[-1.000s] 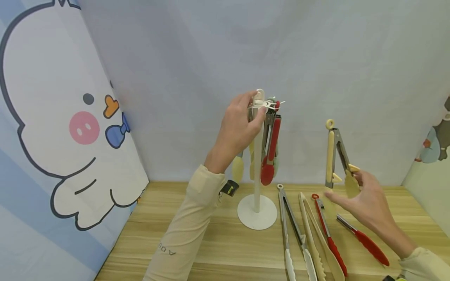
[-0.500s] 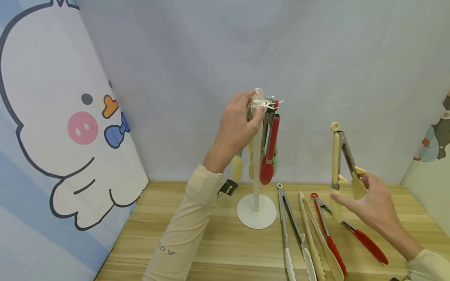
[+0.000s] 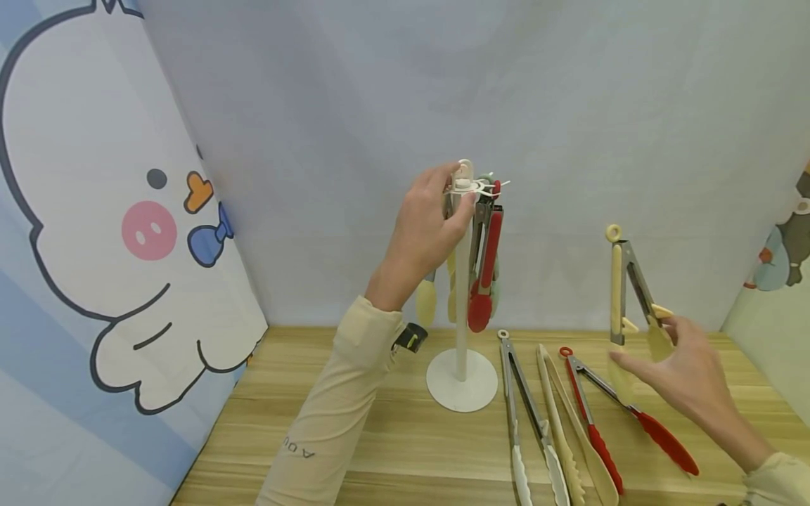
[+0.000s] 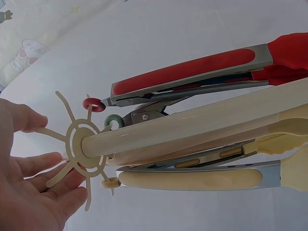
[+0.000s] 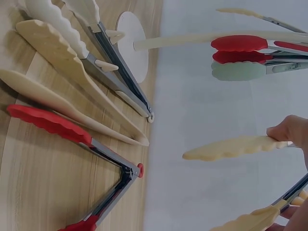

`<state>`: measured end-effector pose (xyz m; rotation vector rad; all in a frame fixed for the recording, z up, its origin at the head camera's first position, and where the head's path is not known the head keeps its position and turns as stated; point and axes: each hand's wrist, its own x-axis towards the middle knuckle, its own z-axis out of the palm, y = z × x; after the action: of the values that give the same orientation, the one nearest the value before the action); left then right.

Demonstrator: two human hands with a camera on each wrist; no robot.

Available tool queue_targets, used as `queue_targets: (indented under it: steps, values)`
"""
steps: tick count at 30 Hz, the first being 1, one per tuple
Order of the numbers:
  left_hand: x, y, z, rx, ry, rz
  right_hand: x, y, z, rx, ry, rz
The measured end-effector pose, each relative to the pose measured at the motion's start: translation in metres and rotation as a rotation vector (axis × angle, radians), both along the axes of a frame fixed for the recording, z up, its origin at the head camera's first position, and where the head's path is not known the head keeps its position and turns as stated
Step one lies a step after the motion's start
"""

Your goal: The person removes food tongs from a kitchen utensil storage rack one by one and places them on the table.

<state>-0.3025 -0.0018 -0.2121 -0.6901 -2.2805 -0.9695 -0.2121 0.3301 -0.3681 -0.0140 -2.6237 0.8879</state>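
The right hand [image 3: 692, 369] held a pair of pale yellow-and-steel tongs [image 3: 616, 288] in the air, at 3 o'clock from the white utensil stand [image 3: 462, 295] and well apart from it. The thumb was clamped on one arm near its scalloped head, the other fingers curled round the opposite arm — the tongs spread in an inverted V, their ring towards 12 o'clock.

The left hand [image 3: 425, 221], its sleeve coming in from 7 o'clock, gripped the stand's hook ring [image 4: 81, 134], thumb and fingers set apart round it among the thin hooks. From other hooks hung red tongs [image 3: 491, 246], a pair with green heads [image 5: 238, 71] and a yellow-handled pair [image 4: 192, 179].

On the wood-grain table [image 3: 380, 429] lay three more pairs, all spread: white-headed tongs [image 3: 511, 393] at 5 o'clock from the stand, one-piece beige tongs [image 3: 557, 414] just beside them, and red-headed tongs [image 3: 582, 397] at 4 o'clock — each with its joined end towards the backdrop.
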Motion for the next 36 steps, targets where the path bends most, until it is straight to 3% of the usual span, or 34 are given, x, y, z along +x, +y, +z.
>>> queue_targets:
  steps: [20,36]
  values:
    - [-0.001,-0.001,-0.002,0.003,0.013,-0.007,0.0,0.018,-0.013,0.003,-0.06,-0.056]
    - [-0.001,0.0,-0.004,0.019,0.046,-0.001,0.003,0.037,-0.024,0.065,-0.088,-0.098]
